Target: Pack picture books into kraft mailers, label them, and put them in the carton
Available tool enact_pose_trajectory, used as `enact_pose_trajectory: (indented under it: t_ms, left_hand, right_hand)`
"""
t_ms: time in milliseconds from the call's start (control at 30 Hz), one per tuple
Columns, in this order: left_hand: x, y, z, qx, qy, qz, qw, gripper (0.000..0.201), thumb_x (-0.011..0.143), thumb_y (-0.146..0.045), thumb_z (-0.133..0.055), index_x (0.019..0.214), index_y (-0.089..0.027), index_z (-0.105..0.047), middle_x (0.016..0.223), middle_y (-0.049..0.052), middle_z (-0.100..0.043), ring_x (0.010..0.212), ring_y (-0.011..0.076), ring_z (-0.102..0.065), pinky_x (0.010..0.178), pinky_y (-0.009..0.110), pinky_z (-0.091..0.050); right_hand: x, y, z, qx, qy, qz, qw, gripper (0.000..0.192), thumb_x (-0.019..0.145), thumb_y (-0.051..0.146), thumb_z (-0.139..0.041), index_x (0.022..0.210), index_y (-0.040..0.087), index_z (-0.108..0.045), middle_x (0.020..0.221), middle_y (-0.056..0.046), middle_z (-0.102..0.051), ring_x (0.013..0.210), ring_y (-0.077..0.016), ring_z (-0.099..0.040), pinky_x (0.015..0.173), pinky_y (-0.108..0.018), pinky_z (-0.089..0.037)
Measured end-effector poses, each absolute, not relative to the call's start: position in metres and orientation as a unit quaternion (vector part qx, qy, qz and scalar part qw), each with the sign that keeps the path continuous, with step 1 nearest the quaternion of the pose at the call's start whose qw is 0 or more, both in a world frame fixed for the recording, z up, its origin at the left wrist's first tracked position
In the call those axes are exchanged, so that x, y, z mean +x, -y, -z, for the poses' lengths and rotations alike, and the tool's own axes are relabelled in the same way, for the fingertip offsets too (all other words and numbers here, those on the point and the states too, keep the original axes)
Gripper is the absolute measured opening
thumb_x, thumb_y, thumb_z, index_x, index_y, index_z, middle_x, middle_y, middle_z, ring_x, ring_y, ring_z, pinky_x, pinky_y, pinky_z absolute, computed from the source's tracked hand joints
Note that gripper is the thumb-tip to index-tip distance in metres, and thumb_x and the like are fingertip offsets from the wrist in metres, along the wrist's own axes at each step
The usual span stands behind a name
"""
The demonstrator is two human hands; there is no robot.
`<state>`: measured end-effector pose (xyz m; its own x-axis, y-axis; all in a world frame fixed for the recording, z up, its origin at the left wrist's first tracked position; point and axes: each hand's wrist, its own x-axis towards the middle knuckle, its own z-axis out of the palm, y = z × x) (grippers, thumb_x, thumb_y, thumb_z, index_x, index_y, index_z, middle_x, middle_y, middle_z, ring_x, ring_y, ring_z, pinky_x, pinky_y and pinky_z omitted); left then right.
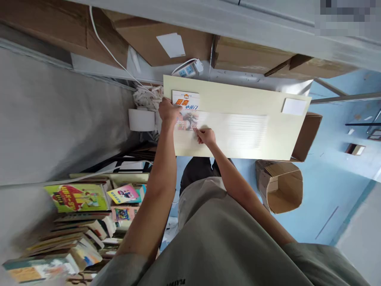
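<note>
“厨房小窍门” on the book [189,107]

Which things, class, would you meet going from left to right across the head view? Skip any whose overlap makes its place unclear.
Green book → white cylinder → left hand → right hand → white card on the board.

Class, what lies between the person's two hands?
The lower part of the book, under what looks like clear film, lies between the left hand and right hand, as the head view shows.
</note>
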<state>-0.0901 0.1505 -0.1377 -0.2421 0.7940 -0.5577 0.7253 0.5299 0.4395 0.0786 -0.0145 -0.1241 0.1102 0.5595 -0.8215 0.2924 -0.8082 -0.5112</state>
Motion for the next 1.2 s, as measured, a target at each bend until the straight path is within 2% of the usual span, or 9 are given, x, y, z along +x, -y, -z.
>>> enact_pose_trajectory:
  t_ms: [100,267,500,667,800,867,967,1067,1200]
  left_hand:
    - [-0.105,-0.169,0.140,0.519,-0.750,0.004,0.410,0.036,0.081,-0.038,-0.096,0.105,-0.019,-0.076,0.116,0.015,-0.086,0.126,0.0400,-0.079,0.113,0.046,-0.061]
    - [-0.117,-0.177,0.132,0.598,-0.671,-0.049,0.436,0.036,0.081,-0.050,-0.095,0.088,-0.022,-0.073,0.093,0.008,-0.083,0.099,0.0308,-0.078,0.093,0.039,-0.064]
    - [-0.079,-0.156,0.105,0.669,-0.605,-0.240,0.359,0.035,0.095,-0.051,-0.093,0.101,-0.024,-0.072,0.106,0.005,-0.082,0.110,0.0277,-0.078,0.107,0.041,-0.063]
    - [-0.038,-0.162,0.038,0.702,-0.553,-0.302,0.332,0.044,0.103,-0.060,-0.089,0.111,-0.022,-0.069,0.107,0.003,-0.076,0.118,0.0267,-0.078,0.114,0.044,-0.064]
    - [-0.003,-0.138,0.006,0.700,-0.493,-0.359,0.371,0.066,0.099,-0.080,-0.085,0.118,-0.018,-0.070,0.110,0.003,-0.076,0.112,0.0245,-0.081,0.114,0.050,-0.066]
    - [0.021,-0.106,0.021,0.646,-0.481,-0.367,0.466,0.070,0.093,-0.084,-0.087,0.119,-0.021,-0.072,0.118,0.004,-0.081,0.117,0.0266,-0.083,0.110,0.049,-0.069]
    - [0.069,-0.045,0.078,0.523,-0.496,-0.315,0.617,0.067,0.091,-0.084,-0.089,0.116,-0.024,-0.075,0.115,0.007,-0.085,0.117,0.0313,-0.085,0.097,0.046,-0.073]
    - [0.116,0.007,0.142,0.445,-0.532,-0.267,0.669,0.064,0.086,-0.080,-0.094,0.105,-0.021,-0.076,0.106,0.013,-0.086,0.107,0.0333,-0.085,0.087,0.046,-0.072]
    - [0.145,0.036,0.183,0.457,-0.608,-0.268,0.591,0.057,0.079,-0.073,-0.099,0.094,-0.022,-0.076,0.100,0.011,-0.086,0.097,0.0291,-0.083,0.084,0.041,-0.068]
  right_hand:
    - [0.077,0.015,0.127,-0.739,0.273,-0.602,0.131,0.067,0.114,0.061,-0.075,0.060,0.023,-0.064,0.057,0.001,-0.075,0.050,-0.0101,-0.072,0.051,-0.016,-0.055]
    - [0.074,0.012,0.124,-0.740,0.254,-0.609,0.127,0.066,0.114,0.056,-0.076,0.059,0.023,-0.065,0.060,-0.002,-0.079,0.056,-0.0120,-0.078,0.052,-0.016,-0.056]
    - [0.073,0.014,0.132,-0.727,0.266,-0.618,0.133,0.064,0.118,0.055,-0.071,0.062,0.023,-0.067,0.066,-0.002,-0.081,0.059,-0.0130,-0.077,0.058,-0.019,-0.057]
    - [0.077,0.007,0.131,-0.661,0.233,-0.695,0.159,0.061,0.117,0.050,-0.073,0.064,0.020,-0.069,0.064,-0.004,-0.079,0.060,-0.0150,-0.076,0.070,-0.027,-0.065]
    - [0.135,0.025,0.130,-0.618,0.189,-0.723,0.244,0.044,0.119,0.050,-0.070,0.090,0.019,-0.079,0.095,-0.005,-0.090,0.080,-0.0152,-0.084,0.086,-0.029,-0.070]
    - [0.192,0.051,0.126,-0.639,0.151,-0.678,0.331,0.047,0.120,0.061,-0.060,0.106,0.022,-0.082,0.115,-0.006,-0.092,0.101,-0.0167,-0.087,0.098,-0.030,-0.071]
    - [0.286,0.097,0.118,-0.668,0.118,-0.600,0.424,0.074,0.111,0.088,-0.052,0.115,0.022,-0.084,0.126,-0.013,-0.090,0.120,-0.0261,-0.086,0.106,-0.041,-0.071]
    - [0.351,0.129,0.119,-0.697,0.166,-0.582,0.385,0.079,0.103,0.094,-0.058,0.115,0.021,-0.086,0.123,-0.016,-0.090,0.122,-0.0310,-0.086,0.108,-0.046,-0.071]
    - [0.372,0.146,0.134,-0.730,0.268,-0.538,0.326,0.054,0.093,0.076,-0.083,0.108,0.024,-0.085,0.115,-0.012,-0.092,0.111,-0.0334,-0.088,0.104,-0.049,-0.072]
